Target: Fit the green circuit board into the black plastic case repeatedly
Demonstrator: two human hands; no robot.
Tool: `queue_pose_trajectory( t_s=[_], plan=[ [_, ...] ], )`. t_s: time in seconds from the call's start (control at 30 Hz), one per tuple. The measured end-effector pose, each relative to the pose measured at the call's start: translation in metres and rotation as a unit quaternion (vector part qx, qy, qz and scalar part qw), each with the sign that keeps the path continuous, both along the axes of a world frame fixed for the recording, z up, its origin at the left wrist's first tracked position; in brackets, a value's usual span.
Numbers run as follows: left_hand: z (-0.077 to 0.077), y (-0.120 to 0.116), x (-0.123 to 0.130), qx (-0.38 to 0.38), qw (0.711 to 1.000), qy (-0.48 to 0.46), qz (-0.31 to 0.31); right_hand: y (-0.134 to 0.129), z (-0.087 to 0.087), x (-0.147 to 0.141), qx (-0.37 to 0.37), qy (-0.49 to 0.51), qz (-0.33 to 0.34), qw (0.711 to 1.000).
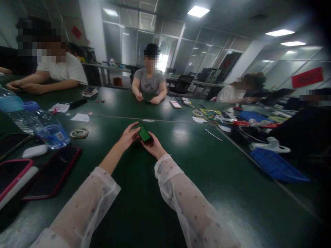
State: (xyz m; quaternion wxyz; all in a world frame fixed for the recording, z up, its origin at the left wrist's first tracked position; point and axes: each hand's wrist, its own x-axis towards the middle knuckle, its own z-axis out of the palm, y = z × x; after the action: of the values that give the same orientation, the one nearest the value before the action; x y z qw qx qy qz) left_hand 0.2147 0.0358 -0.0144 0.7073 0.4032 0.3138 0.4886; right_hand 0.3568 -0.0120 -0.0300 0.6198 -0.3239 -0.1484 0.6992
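Observation:
A small black device with a green face, which looks like a phone [144, 133], is held above the green table [139, 186] between both hands. My left hand [130, 135] grips its upper left side, with fingers bent over the edge of the green face. My right hand [154, 145] wraps round its lower right end, the palm partly beneath it. Its underside and some fingertips are hidden. Both forearms wear sheer dotted white sleeves.
Water bottles [51, 125], a red-edged phone [53, 172] and bracelets [79, 133] lie left. A wrench [213, 135], cables [207, 113] and a blue tray [278, 165] lie right. A person [149, 81] sits opposite; others sit at both sides.

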Motion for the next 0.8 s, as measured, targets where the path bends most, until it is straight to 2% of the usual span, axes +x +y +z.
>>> queue_pose_trajectory(
  t_s=[0.1, 0.37, 0.8],
  plan=[
    [-0.0009, 0.0013, 0.0006, -0.009, 1.0, 0.003, 0.012, 0.0009, -0.0004, 0.0003, -0.027, 0.012, 0.034, 0.999],
    [-0.0007, 0.0039, 0.0008, -0.033, 0.999, 0.001, 0.019, -0.001, 0.0041, -0.001, -0.027, 0.0, 0.034, 0.999],
    [-0.005, 0.0061, 0.0012, -0.015, 0.999, 0.013, 0.028, -0.0011, 0.004, -0.001, -0.037, 0.004, 0.027, 0.999]
  ],
)
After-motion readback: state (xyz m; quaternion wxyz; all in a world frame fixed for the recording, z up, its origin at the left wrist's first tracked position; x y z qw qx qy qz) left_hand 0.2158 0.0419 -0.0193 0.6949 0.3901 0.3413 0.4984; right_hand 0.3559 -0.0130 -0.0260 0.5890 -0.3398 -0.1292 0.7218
